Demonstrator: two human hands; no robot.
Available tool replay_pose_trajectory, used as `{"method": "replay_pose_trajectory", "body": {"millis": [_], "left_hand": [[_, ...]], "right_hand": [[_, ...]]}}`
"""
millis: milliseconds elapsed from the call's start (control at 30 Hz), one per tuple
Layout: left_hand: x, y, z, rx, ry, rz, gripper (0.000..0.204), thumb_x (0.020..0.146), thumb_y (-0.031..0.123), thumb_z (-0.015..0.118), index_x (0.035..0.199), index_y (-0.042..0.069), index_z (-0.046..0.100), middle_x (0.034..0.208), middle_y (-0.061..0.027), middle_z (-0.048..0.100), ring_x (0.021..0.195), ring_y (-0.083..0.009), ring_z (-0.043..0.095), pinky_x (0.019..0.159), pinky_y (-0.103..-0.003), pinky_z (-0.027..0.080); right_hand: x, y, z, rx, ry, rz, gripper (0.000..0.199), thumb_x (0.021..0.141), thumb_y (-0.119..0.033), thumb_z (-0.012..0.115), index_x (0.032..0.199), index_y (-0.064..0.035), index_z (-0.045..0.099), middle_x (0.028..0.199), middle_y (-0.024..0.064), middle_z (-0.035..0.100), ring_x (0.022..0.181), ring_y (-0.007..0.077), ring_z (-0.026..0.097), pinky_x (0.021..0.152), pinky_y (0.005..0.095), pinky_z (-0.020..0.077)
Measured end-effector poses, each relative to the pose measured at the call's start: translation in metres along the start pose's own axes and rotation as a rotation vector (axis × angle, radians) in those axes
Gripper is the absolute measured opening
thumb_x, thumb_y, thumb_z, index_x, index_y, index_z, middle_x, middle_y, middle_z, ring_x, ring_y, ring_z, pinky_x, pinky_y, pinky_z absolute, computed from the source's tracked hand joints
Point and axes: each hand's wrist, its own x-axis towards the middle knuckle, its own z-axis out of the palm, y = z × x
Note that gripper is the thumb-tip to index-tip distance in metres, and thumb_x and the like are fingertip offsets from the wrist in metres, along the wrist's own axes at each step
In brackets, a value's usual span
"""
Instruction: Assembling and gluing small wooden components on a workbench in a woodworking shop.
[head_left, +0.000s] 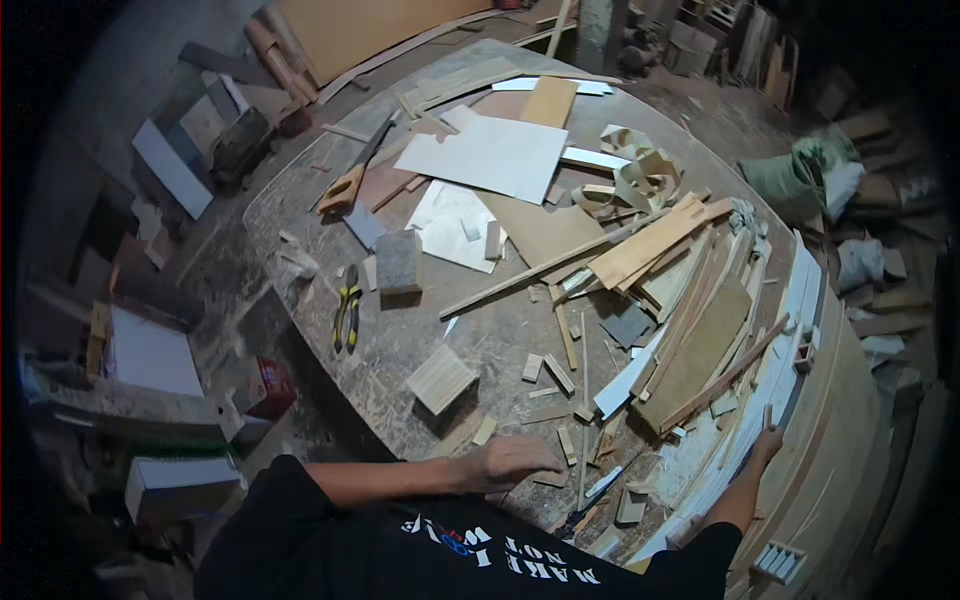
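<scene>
My left hand [512, 463] is held low over the near edge of the worktable, its fingers loosely bent, thumb apart, with nothing visible in it. Just beyond it lie a small wood offcut [484, 430] and a striped wooden block [441, 380]. Out to the right, my right hand [767, 445] is closed around a small wooden piece [767, 416], whose end sticks up past the fingers. This hand is beside long white strips [722, 478] along the table's right side. Its fingertips are partly hidden.
On the worktable [385, 400] lie yellow-black pliers [347, 312], a handsaw [345, 190], a grey block [399, 262], white sheets [490, 155] and a heap of wood strips [705, 330]. A red box [268, 388] stands left; green sacks [800, 175] lie at the right.
</scene>
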Motion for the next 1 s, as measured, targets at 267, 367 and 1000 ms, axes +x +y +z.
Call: {"method": "replay_pose_trajectory", "body": {"millis": [267, 367, 1000], "left_hand": [[-0.049, 0.015, -0.054, 0.185, 0.255, -0.256, 0.020, 0.078, -0.001, 0.064, 0.098, 0.001, 0.063, 0.082, -0.0116, 0.064, 0.073, -0.0226, 0.063, 0.062, -0.031, 0.049], [-0.068, 0.010, -0.078, 0.198, 0.496, -0.365, 0.027, 0.078, -0.010, 0.053, 0.103, -0.001, 0.060, 0.084, -0.0120, 0.064, 0.076, -0.0199, 0.063, 0.069, -0.029, 0.050], [-0.064, -0.111, -0.203, 0.252, -0.305, -0.461, 0.039, 0.083, 0.017, 0.065, 0.119, 0.003, 0.056, 0.106, -0.0204, 0.062, 0.097, -0.0314, 0.061, 0.081, -0.036, 0.047]], "right_hand": [[-0.098, -0.101, -0.061, 0.755, 0.186, 0.150, 0.025, 0.084, -0.010, 0.059, 0.104, 0.0033, 0.065, 0.093, 0.0137, 0.068, 0.084, 0.0242, 0.064, 0.078, 0.0327, 0.0507], [-0.212, -0.190, -0.092, 0.921, 0.084, -0.135, 0.030, 0.088, -0.013, 0.059, 0.112, 0.0047, 0.060, 0.095, 0.0115, 0.066, 0.082, 0.0172, 0.063, 0.074, 0.0278, 0.0505], [-0.485, -0.431, -0.059, 0.556, -0.618, -0.731, 0.024, 0.086, -0.018, 0.056, 0.096, 0.0013, 0.065, 0.091, 0.0191, 0.065, 0.083, 0.0315, 0.063, 0.073, 0.0363, 0.0489]]}}
